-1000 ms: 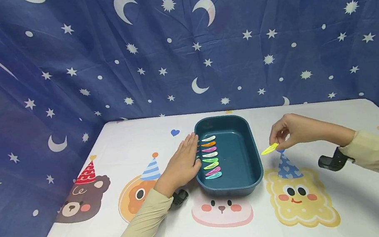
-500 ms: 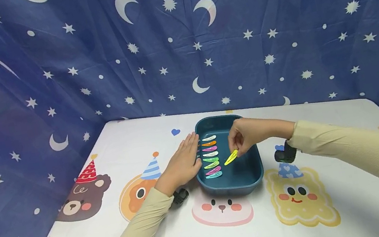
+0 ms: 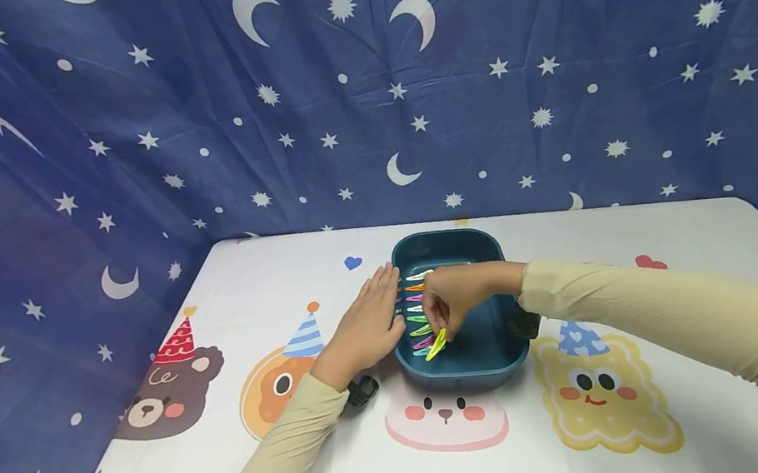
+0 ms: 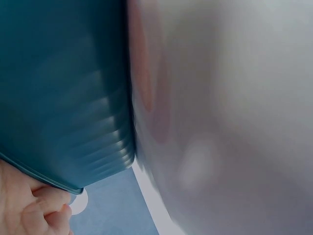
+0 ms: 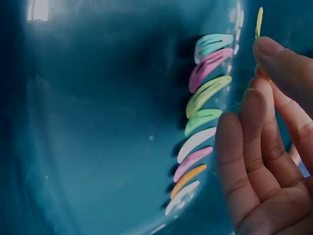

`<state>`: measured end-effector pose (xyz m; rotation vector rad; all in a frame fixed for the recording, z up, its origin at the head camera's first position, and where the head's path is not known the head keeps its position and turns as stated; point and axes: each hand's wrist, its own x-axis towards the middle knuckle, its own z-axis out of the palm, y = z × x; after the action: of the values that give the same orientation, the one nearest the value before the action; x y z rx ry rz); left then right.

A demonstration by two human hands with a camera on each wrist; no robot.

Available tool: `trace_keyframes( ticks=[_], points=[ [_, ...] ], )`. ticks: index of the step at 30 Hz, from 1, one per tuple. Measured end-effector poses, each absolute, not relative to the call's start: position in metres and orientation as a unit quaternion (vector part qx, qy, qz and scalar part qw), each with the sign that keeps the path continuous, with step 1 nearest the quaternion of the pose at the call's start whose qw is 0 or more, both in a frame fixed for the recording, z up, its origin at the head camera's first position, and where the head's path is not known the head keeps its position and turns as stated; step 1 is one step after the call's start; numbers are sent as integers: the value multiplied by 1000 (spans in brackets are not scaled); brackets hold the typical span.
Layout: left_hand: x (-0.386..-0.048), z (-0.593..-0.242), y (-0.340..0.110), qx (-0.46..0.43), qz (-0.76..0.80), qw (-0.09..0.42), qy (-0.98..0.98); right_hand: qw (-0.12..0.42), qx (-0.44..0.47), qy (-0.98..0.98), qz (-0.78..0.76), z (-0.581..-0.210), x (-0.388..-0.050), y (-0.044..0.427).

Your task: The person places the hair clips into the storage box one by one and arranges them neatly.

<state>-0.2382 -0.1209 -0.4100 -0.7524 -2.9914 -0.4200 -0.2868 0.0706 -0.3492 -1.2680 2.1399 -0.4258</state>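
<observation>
A dark teal plastic basin (image 3: 497, 347) stands on the table. Along its left side lies a row of several snap hair clips (image 5: 203, 100) in teal, pink, green, white and orange. My right hand (image 3: 455, 291) reaches over the basin and pinches a yellow hair clip (image 3: 435, 345) between thumb and fingers, near the front end of that row. The right wrist view shows the yellow clip sticking up past the thumb tip, partly covered. My left hand (image 3: 362, 328) rests with extended fingers on the basin's left rim; the left wrist view has its fingers (image 4: 54, 200) at that rim.
A white cloth with cartoon prints and lettering covers the table (image 3: 335, 464). Behind and to the left hangs a blue curtain (image 3: 323, 94) with moons and stars. A black wrist camera (image 3: 362, 391) sits beneath the left wrist.
My right hand has carried the yellow hair clip leftward from the cloth right of the basin to above the row of clips. My left hand has stayed on the rim.
</observation>
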Motion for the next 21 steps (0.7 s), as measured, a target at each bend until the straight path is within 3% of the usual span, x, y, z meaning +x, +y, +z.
trace_keyframes(
  ticks=[12,21],
  points=[
    [-237,-409,-120,-253,-137,19,-958,338,-451,816,-129,-364,-284,59],
    [-236,-409,-119,-246,-140,13,-959,362,-441,811,-130,-353,-288,68]
  ],
)
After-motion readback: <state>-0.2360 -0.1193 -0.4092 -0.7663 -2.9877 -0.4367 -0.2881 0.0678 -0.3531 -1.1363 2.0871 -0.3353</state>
